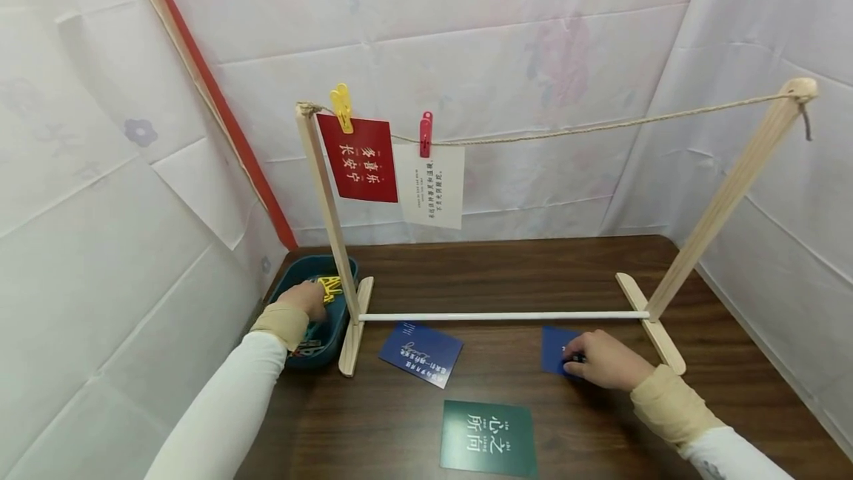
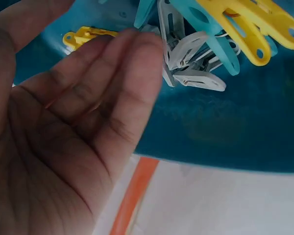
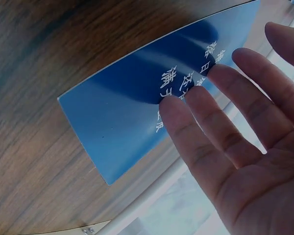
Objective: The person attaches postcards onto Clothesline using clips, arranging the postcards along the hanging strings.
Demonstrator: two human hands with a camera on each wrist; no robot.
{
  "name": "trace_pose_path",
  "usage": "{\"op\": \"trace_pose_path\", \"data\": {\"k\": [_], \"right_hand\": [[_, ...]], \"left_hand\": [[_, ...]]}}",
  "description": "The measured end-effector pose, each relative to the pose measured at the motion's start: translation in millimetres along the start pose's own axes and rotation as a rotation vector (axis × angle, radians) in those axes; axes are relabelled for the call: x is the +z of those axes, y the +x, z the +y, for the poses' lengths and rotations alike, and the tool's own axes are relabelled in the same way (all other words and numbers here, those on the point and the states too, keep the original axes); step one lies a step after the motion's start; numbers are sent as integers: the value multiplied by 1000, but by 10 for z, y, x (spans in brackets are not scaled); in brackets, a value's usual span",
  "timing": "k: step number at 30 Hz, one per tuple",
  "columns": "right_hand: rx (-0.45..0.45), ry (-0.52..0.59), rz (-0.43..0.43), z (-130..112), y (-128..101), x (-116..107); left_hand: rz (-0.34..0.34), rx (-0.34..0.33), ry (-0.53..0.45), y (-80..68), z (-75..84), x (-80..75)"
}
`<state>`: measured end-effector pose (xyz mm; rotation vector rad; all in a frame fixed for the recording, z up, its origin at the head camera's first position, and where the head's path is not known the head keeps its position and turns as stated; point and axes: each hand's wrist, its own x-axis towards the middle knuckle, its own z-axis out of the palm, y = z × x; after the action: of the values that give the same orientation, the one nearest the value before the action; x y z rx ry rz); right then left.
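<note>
Blue card (image 3: 137,93) bows under the right hand (image 1: 603,361), fingers pressing it; it may crease. Left hand (image 1: 303,298), fingers loose, reaches among pegs (image 2: 210,44).

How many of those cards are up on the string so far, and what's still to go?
Two are up: the red card under a yellow peg and the white card under a red peg. The left hand reaches into the peg tray; the right hand touches a blue card. Another blue card and a green card wait.
</note>
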<state>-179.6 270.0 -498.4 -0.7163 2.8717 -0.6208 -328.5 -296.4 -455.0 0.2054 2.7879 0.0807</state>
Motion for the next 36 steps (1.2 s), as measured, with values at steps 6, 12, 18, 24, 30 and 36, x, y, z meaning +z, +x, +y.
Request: {"op": "trace_pose_path", "data": {"k": [6, 12, 18, 24, 30, 36], "right_hand": [[12, -7, -20, -70, 8, 5], [21, 10, -46, -144, 12, 11], [-7, 13, -58, -203, 8, 24], [85, 16, -43, -195, 29, 10], [174, -57, -49, -129, 35, -26], [192, -111, -76, -92, 45, -9]], "left_hand": [[-6, -34, 43, 6, 33, 32], [-2, -39, 35, -11, 33, 44], [-17, -39, 6, 19, 2, 56], [4, -40, -29, 35, 20, -18], [39, -16, -72, 10, 50, -118], [76, -6, -110, 24, 10, -177]]}}
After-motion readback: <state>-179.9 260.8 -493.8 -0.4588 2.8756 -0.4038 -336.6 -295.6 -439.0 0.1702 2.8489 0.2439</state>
